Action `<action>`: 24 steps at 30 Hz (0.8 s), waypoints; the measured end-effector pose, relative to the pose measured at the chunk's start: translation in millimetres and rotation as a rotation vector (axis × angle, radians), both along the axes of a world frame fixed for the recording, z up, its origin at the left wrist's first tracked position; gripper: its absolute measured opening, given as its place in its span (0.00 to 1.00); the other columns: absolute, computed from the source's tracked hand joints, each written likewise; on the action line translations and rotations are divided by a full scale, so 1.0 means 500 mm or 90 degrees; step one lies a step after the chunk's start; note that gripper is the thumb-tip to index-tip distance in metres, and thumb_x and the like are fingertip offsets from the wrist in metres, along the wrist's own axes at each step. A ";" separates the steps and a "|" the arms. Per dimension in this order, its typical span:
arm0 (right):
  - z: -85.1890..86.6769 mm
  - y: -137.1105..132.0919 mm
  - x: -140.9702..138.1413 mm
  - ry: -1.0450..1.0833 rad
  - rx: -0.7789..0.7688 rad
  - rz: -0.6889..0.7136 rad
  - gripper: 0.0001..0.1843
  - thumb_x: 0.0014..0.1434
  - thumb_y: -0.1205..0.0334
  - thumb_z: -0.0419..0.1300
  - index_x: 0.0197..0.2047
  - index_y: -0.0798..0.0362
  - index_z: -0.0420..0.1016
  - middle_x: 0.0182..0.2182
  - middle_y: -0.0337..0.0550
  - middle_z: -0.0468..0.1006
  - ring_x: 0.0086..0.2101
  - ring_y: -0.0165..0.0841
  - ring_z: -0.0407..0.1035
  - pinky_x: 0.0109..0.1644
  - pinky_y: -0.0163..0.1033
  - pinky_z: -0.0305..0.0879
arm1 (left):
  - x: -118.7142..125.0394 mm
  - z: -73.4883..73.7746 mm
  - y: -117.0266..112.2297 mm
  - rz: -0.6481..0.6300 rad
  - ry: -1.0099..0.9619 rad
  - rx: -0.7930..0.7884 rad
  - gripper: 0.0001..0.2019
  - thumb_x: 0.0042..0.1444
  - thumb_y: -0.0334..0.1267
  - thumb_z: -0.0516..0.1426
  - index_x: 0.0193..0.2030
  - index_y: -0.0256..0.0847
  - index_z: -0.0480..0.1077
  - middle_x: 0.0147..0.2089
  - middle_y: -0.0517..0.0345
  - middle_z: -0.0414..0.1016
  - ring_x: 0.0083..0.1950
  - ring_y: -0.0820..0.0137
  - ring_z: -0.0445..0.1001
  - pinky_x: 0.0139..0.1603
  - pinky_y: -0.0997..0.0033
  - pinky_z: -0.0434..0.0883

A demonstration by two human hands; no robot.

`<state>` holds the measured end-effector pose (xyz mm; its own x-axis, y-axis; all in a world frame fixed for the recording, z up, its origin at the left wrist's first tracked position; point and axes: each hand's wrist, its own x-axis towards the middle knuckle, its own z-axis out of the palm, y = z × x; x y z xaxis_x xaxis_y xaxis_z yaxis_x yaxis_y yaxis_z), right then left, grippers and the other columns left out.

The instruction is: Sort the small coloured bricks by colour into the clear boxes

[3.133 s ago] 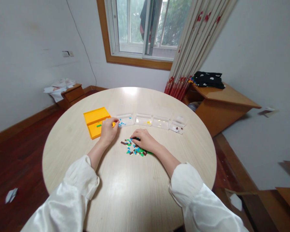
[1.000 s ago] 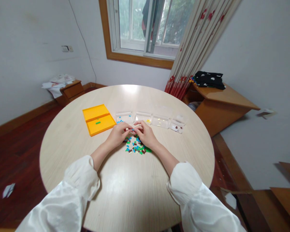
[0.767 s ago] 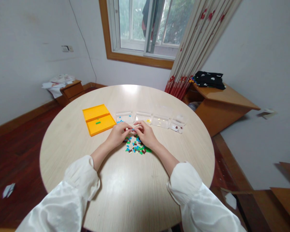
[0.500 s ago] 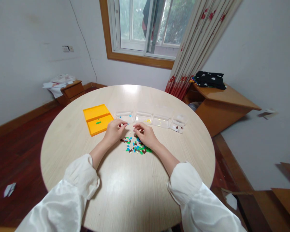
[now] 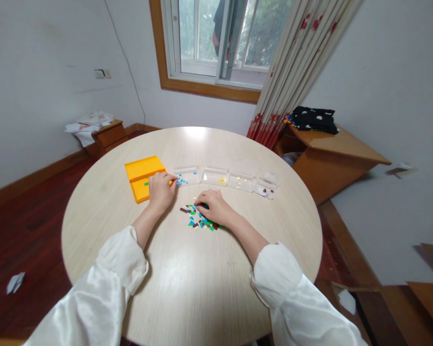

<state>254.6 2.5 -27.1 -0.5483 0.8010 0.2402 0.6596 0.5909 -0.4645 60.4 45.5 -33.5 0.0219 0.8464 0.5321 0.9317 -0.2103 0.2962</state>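
My left hand [image 5: 161, 191] hovers between the open orange box [image 5: 144, 166] and the leftmost clear tray [image 5: 191, 179]. Its thumb and fingers are pinched together at that tray's left edge; what they hold, if anything, is too small to name. Small blue building bricks [image 5: 181, 181] are scattered in the tray. My right hand [image 5: 215, 206] rests over a loose pile of small bricks [image 5: 202, 223] in blue, green, brown and cream. Its fingers curl down into the pile with thumb and fingertips close together, and their hold is hidden. A green brick [image 5: 146, 182] lies in the orange box.
To the right of the blue bricks' tray stand more clear trays: one with yellow bricks [image 5: 222, 180], one with cream bricks [image 5: 239, 180], one with brown bricks [image 5: 264, 191]. All sit on a round wooden table [image 5: 195, 278]. A window and curtain [image 5: 285, 67] are behind.
My left hand has moved left, from near the pile to the leftmost tray's edge, uncovering blue bricks there. My right hand has lowered slightly onto the pile.
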 end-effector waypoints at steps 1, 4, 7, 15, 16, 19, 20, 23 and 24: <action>0.000 0.000 0.000 0.000 0.000 -0.001 0.06 0.55 0.71 0.59 0.34 0.54 0.77 0.36 0.43 0.77 0.41 0.34 0.65 0.46 0.41 0.50 | 0.000 0.000 0.000 0.000 0.006 -0.005 0.09 0.56 0.37 0.54 0.35 0.42 0.76 0.38 0.50 0.76 0.43 0.59 0.68 0.41 0.60 0.59; -0.002 0.001 0.000 0.004 0.002 -0.005 0.05 0.56 0.70 0.59 0.34 0.55 0.76 0.36 0.43 0.77 0.41 0.34 0.66 0.46 0.41 0.50 | 0.001 -0.001 0.000 -0.006 0.012 -0.018 0.09 0.56 0.38 0.54 0.37 0.40 0.76 0.39 0.50 0.76 0.43 0.58 0.67 0.42 0.59 0.59; -0.005 0.002 0.000 0.024 0.003 -0.016 0.04 0.56 0.70 0.59 0.34 0.55 0.75 0.36 0.43 0.78 0.41 0.34 0.67 0.47 0.42 0.52 | 0.002 -0.002 0.000 -0.014 -0.004 -0.015 0.10 0.56 0.37 0.54 0.38 0.40 0.76 0.39 0.49 0.75 0.44 0.57 0.67 0.43 0.58 0.59; -0.008 0.011 0.000 0.132 0.032 -0.090 0.07 0.55 0.72 0.59 0.35 0.53 0.76 0.33 0.42 0.79 0.37 0.33 0.70 0.48 0.42 0.58 | 0.025 0.003 -0.017 -0.152 -0.139 0.017 0.07 0.54 0.36 0.55 0.31 0.39 0.74 0.35 0.52 0.75 0.40 0.64 0.69 0.44 0.63 0.64; -0.009 0.012 0.001 0.149 0.040 -0.098 0.08 0.55 0.73 0.59 0.35 0.53 0.76 0.33 0.42 0.79 0.37 0.33 0.70 0.47 0.41 0.59 | 0.030 0.003 -0.021 -0.185 -0.157 0.007 0.07 0.54 0.36 0.55 0.30 0.39 0.73 0.34 0.53 0.75 0.39 0.65 0.70 0.43 0.64 0.65; -0.012 0.016 0.003 0.198 0.057 -0.110 0.09 0.54 0.75 0.58 0.35 0.53 0.76 0.32 0.42 0.79 0.36 0.33 0.71 0.44 0.39 0.62 | 0.043 0.006 -0.034 -0.270 -0.194 -0.036 0.07 0.53 0.36 0.55 0.30 0.39 0.73 0.32 0.55 0.76 0.36 0.68 0.70 0.39 0.68 0.66; -0.013 0.017 0.003 0.212 0.060 -0.109 0.10 0.54 0.75 0.57 0.35 0.53 0.76 0.33 0.42 0.79 0.36 0.33 0.71 0.44 0.39 0.63 | 0.047 0.006 -0.038 -0.292 -0.202 -0.049 0.07 0.53 0.37 0.55 0.30 0.39 0.73 0.32 0.55 0.76 0.35 0.69 0.70 0.38 0.69 0.67; -0.014 0.018 0.004 0.251 0.060 -0.110 0.10 0.54 0.74 0.57 0.36 0.52 0.75 0.32 0.41 0.79 0.35 0.32 0.71 0.43 0.38 0.64 | 0.055 0.007 -0.046 -0.348 -0.219 -0.072 0.07 0.53 0.37 0.55 0.33 0.39 0.74 0.33 0.55 0.77 0.34 0.69 0.71 0.37 0.69 0.67; -0.014 0.018 0.004 0.262 0.056 -0.110 0.09 0.55 0.73 0.57 0.37 0.52 0.75 0.32 0.40 0.79 0.34 0.31 0.71 0.42 0.38 0.64 | 0.057 0.007 -0.047 -0.361 -0.224 -0.074 0.07 0.53 0.37 0.56 0.34 0.39 0.74 0.34 0.55 0.77 0.35 0.69 0.71 0.37 0.69 0.67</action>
